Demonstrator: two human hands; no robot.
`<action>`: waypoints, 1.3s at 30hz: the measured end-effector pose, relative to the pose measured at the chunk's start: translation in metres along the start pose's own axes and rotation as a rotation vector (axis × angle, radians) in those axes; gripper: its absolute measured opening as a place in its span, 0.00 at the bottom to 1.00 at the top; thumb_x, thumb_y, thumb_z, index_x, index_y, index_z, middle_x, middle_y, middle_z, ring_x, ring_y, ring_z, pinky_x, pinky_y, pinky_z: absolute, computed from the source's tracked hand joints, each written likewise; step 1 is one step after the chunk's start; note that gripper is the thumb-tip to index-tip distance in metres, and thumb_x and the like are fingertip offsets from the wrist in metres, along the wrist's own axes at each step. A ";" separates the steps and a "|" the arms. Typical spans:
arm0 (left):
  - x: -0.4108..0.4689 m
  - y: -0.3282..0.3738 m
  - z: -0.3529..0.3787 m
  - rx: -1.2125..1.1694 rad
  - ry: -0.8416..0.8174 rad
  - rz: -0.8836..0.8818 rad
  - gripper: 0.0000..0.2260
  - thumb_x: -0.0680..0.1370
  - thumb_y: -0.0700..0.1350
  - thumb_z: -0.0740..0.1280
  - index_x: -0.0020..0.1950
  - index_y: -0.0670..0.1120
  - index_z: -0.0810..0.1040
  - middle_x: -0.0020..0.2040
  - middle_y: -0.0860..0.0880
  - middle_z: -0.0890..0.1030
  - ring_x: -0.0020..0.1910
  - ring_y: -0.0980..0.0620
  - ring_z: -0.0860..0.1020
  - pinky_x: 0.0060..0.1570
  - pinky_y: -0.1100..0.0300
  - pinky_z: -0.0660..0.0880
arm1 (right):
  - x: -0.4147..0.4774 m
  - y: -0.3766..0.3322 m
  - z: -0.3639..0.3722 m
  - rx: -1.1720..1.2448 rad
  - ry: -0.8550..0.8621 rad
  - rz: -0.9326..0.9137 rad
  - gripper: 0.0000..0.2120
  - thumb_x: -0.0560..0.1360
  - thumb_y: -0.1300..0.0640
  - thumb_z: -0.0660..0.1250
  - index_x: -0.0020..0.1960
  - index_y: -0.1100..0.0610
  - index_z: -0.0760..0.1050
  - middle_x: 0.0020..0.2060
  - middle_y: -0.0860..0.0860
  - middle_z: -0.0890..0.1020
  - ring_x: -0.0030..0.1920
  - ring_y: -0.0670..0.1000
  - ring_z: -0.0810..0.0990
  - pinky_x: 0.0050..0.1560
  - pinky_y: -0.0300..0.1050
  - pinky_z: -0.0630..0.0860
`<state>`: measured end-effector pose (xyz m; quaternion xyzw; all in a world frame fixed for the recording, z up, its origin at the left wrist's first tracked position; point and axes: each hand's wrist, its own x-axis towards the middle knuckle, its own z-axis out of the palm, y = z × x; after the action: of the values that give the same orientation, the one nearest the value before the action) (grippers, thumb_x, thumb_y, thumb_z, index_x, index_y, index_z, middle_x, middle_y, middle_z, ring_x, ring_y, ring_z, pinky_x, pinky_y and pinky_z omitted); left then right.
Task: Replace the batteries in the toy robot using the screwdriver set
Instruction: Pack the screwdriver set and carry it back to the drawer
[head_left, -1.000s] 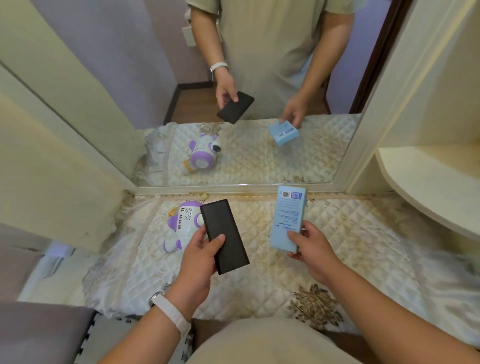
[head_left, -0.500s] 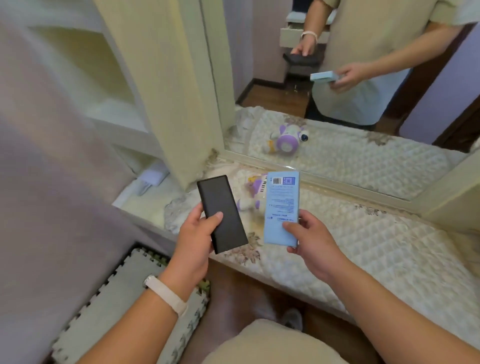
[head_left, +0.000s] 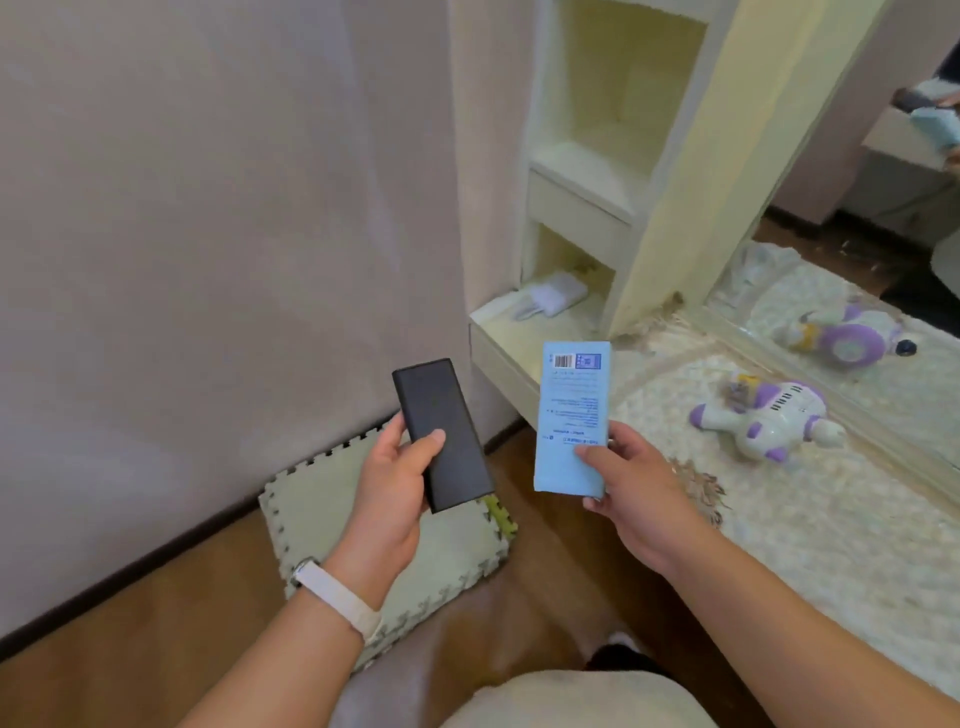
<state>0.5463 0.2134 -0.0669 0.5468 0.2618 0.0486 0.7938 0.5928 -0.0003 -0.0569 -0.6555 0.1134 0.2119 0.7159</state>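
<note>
Soft, even indoor light, fairly bright, with only faint, diffuse shadows. Slight smear throughout, plainest on the wall (head_left: 208, 234) and the toy robot (head_left: 769, 415). Edges of the shelf (head_left: 587, 192) bowed by the wide lens.

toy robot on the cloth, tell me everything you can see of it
The toy robot is white with purple patches, glossy like hard plastic, with a slotted grille on its rounded body. It lies tipped over on the quilted cloth, near the mirror, which reflects it. Only the cloth touches it.
</note>
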 end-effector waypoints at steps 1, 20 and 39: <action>-0.002 0.003 -0.012 -0.015 0.030 0.004 0.17 0.81 0.37 0.65 0.69 0.48 0.75 0.45 0.54 0.87 0.43 0.56 0.85 0.37 0.58 0.81 | 0.001 0.000 0.012 -0.015 -0.033 0.001 0.11 0.79 0.61 0.63 0.58 0.49 0.77 0.53 0.47 0.84 0.51 0.52 0.83 0.33 0.42 0.72; 0.011 0.045 -0.105 -0.110 0.525 0.050 0.15 0.81 0.38 0.65 0.65 0.51 0.79 0.58 0.48 0.85 0.53 0.50 0.84 0.48 0.51 0.81 | 0.105 -0.011 0.163 -0.211 -0.637 0.134 0.12 0.80 0.62 0.61 0.57 0.48 0.76 0.54 0.45 0.84 0.50 0.49 0.81 0.37 0.42 0.69; -0.129 0.017 -0.223 -0.402 1.186 0.183 0.15 0.80 0.39 0.67 0.64 0.54 0.79 0.55 0.50 0.86 0.51 0.48 0.85 0.47 0.49 0.82 | 0.026 0.050 0.333 -0.606 -1.347 0.208 0.09 0.79 0.62 0.62 0.58 0.54 0.75 0.53 0.47 0.84 0.42 0.47 0.82 0.32 0.42 0.71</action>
<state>0.3343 0.3610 -0.0639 0.2871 0.5952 0.4593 0.5936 0.5551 0.3349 -0.0746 -0.5383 -0.3518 0.6561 0.3948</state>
